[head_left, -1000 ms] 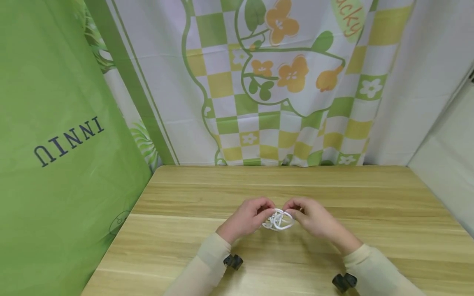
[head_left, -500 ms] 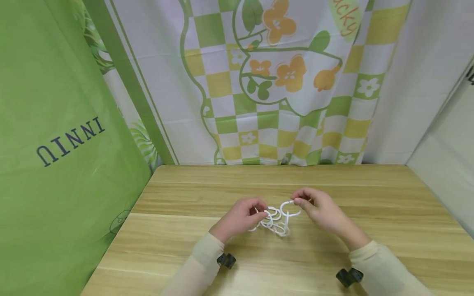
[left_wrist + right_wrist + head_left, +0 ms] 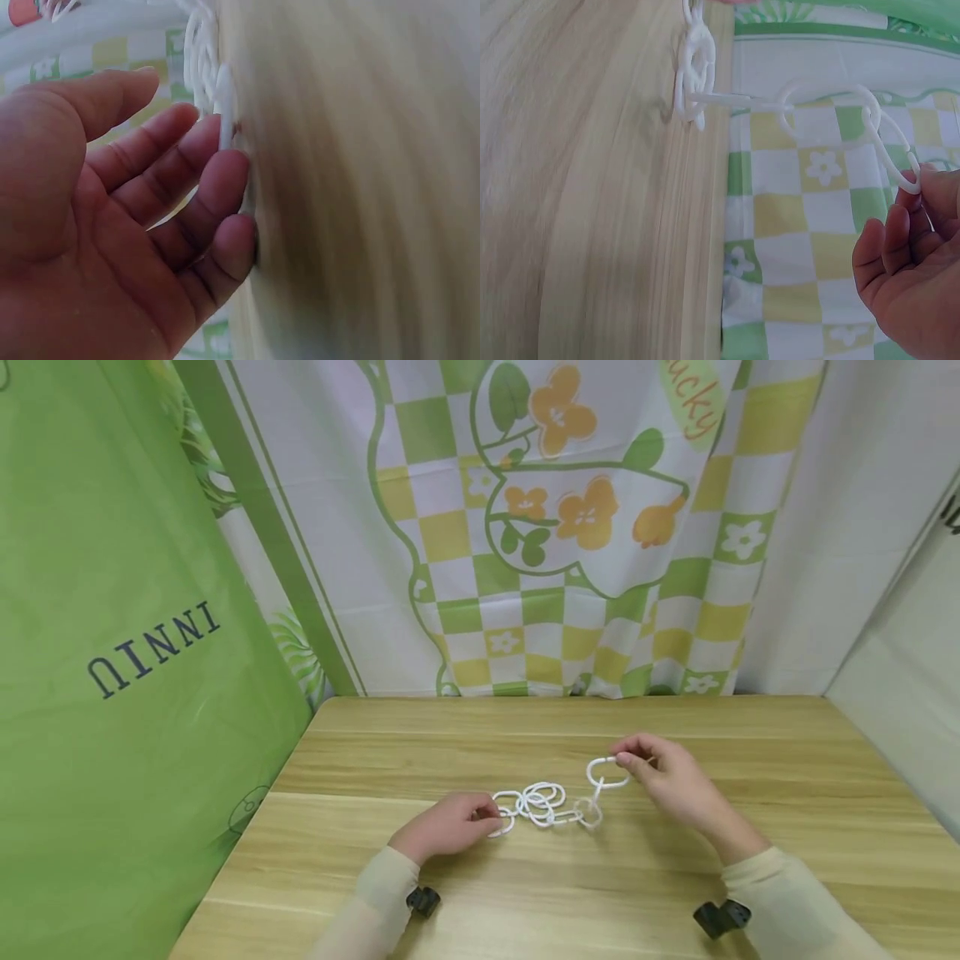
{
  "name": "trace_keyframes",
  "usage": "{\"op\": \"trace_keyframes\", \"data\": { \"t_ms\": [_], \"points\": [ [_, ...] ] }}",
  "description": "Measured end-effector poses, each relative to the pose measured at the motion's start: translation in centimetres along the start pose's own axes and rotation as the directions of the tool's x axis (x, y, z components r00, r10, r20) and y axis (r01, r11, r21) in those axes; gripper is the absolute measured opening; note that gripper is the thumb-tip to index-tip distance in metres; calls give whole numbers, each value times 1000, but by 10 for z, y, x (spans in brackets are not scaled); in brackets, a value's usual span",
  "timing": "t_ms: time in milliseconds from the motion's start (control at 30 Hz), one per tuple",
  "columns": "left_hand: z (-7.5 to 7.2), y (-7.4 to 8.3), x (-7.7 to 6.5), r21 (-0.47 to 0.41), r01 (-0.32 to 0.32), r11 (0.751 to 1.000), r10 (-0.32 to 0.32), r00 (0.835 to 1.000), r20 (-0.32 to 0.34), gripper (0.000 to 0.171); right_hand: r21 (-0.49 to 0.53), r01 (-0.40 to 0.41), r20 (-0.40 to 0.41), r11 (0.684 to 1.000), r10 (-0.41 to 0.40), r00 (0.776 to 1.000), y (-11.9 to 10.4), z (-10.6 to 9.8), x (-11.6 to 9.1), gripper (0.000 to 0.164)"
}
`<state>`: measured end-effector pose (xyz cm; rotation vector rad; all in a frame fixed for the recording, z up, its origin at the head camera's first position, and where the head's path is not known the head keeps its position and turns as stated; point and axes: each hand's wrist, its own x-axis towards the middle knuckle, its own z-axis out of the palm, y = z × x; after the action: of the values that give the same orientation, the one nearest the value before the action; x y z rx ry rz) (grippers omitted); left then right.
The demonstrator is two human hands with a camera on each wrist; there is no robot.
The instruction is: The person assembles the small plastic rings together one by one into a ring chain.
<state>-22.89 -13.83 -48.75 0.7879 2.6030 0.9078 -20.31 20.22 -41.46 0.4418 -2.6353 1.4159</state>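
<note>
A chain of white plastic oval links (image 3: 538, 817) lies across the middle of the wooden table, bunched at the left and drawn out towards the right. My right hand (image 3: 675, 785) pinches the end link (image 3: 886, 159) between thumb and fingertips, raised above the table so that the neighbouring links hang from it. Near the chain's left end is my left hand (image 3: 453, 827), low over the wood. In the left wrist view its fingers are loosely bent, with the thumb apart, and the fingertips touch a link (image 3: 226, 112).
The wooden table (image 3: 360, 893) stretches all around the chain. Behind it hangs a checked, flowered curtain (image 3: 577, 610), and a green cloth (image 3: 112, 777) borders the left side. Each sleeve carries a small black camera, one on the left wrist (image 3: 423, 902) and one on the right (image 3: 720, 918).
From a bunch between both hands, the chain has spread out sideways. My right hand has moved right and slightly away with the end link; my left hand has moved left and lower.
</note>
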Motion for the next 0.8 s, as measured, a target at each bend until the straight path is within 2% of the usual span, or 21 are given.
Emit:
{"op": "trace_keyframes", "data": {
  "t_ms": [167, 367, 500, 600, 800],
  "points": [
    [-16, -12, -12, 43, 72, 997, -71, 997, -18, 13, 34, -19, -33, 999, 20, 999, 11, -16, -1, 19],
    [-35, -28, -25, 82, 119, 990, -111, 990, -90, 15, 24, -73, -101, 997, 75, 992, 35, -44, -4, 29],
    [-42, -38, -31, 104, 159, 982, -144, 980, -139, 14, 13, -92, -148, 996, 93, 985, 50, -59, -7, 29],
    [-45, -43, -32, 122, 172, 977, -152, 975, -162, 13, -42, -130, -155, 991, 122, 980, 59, -63, -11, 29],
    [-46, -46, -32, 170, 155, 973, -124, 976, -180, 11, -175, -239, -89, 955, 226, 970, 74, -62, -19, 32]
  ]
}}
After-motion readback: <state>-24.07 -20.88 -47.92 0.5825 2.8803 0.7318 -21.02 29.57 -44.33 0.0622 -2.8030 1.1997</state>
